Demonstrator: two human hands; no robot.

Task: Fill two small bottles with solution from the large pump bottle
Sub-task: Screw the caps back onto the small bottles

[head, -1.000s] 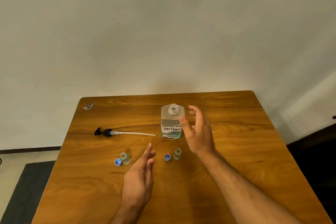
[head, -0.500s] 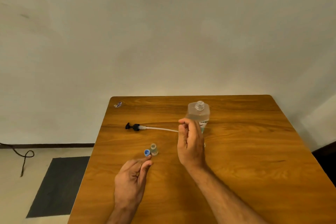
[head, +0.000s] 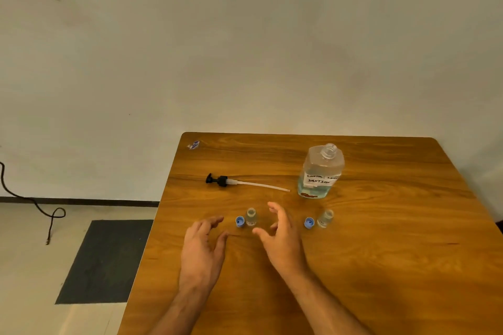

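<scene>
Both our hands, left hand [head: 201,249] and right hand [head: 281,239], hover empty, fingers spread; the upright small bottle [head: 251,217] stands at twelve o'clock between them, right nearer.

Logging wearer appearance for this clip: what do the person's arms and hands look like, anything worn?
Both forearms are bare, with no sleeves in view. The left hand and right hand wear no gloves; no rings, watch or wristband are visible. No cables or markings.

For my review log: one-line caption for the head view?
Both hands hover open around the left small bottle; large bottle stands uncapped.
</scene>
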